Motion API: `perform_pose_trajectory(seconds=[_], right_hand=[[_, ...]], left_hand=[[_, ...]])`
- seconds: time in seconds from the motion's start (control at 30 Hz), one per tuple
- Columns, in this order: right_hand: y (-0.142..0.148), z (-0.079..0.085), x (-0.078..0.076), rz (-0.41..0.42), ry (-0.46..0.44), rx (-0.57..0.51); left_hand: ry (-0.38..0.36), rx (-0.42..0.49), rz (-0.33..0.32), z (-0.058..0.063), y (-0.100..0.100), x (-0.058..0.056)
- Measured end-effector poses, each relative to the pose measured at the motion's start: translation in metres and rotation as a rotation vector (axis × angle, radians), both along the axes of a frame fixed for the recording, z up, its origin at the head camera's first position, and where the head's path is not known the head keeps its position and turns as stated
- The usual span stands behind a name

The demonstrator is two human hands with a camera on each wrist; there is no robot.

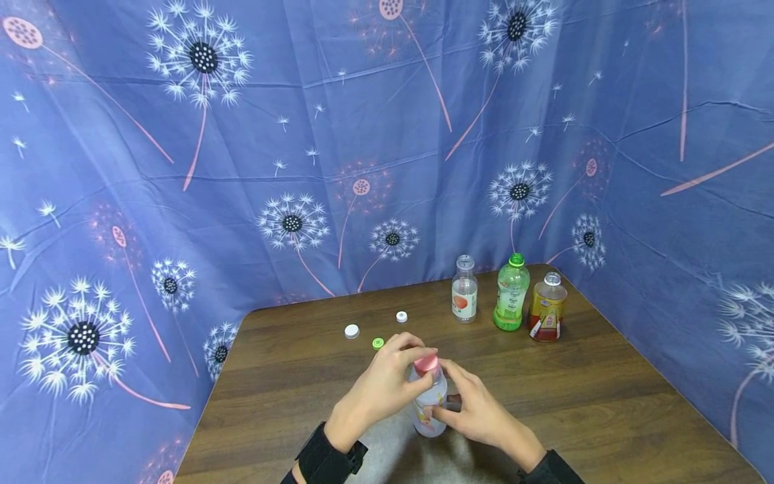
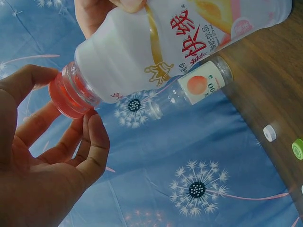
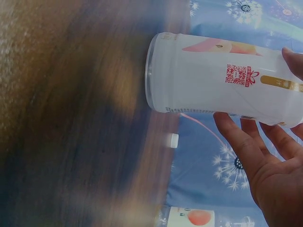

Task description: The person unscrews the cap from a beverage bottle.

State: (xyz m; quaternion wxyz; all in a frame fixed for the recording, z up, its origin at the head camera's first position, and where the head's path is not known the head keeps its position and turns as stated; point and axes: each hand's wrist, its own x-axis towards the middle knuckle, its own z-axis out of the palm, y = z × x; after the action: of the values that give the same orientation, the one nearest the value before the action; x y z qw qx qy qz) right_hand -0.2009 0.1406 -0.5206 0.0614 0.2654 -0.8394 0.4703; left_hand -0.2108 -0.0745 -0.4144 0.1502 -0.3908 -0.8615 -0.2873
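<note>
A white drink bottle [image 1: 426,407] with printed fruit stands roughly upright over the near part of the table, between both hands. On its clear neck sits a pink cap [image 2: 66,100]. My left hand [image 1: 387,380] pinches this cap between thumb and fingers from the left and above. From the other side my right hand [image 1: 480,409] grips the bottle's body, thumb on one face and fingers behind it. The right wrist view shows a red square code on the label [image 3: 239,75] and the right-hand fingers [image 3: 241,142] along the bottle's side.
Three uncapped bottles stand at the back right: a clear one [image 1: 464,292], a green one [image 1: 510,296] and one with a yellow label [image 1: 547,309]. Two white caps [image 1: 351,331] and a green cap [image 1: 377,343] lie beyond the left hand. A blue curtain [image 1: 363,134] hangs behind the wooden table [image 1: 278,390].
</note>
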Motion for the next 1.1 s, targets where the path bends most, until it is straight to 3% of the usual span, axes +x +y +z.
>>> perform_pose_trajectory(seconds=[0.37, 0.63, 0.73, 0.87, 1.0, 1.1], right_hand=[[-0.001, -0.002, 0.001, 0.022, -0.042, -0.028], [0.001, -0.005, 0.002, 0.03, -0.016, -0.021], [0.002, -0.005, 0.003, 0.044, -0.046, -0.033], [0.003, -0.004, 0.003, 0.055, -0.066, -0.038], [0.003, -0.004, 0.001, 0.071, -0.043, -0.039], [0.002, -0.005, -0.001, 0.075, 0.016, -0.03]], left_hand=[[-0.079, -0.042, -0.083, 0.003, -0.006, -0.002], [-0.055, -0.087, -0.123, 0.002, -0.003, 0.0], [-0.019, -0.109, -0.104, 0.003, -0.001, 0.001], [0.095, -0.133, -0.034, 0.002, 0.005, 0.0], [0.199, -0.127, 0.047, 0.001, 0.014, -0.003], [0.201, -0.111, 0.067, 0.001, 0.016, -0.003]])
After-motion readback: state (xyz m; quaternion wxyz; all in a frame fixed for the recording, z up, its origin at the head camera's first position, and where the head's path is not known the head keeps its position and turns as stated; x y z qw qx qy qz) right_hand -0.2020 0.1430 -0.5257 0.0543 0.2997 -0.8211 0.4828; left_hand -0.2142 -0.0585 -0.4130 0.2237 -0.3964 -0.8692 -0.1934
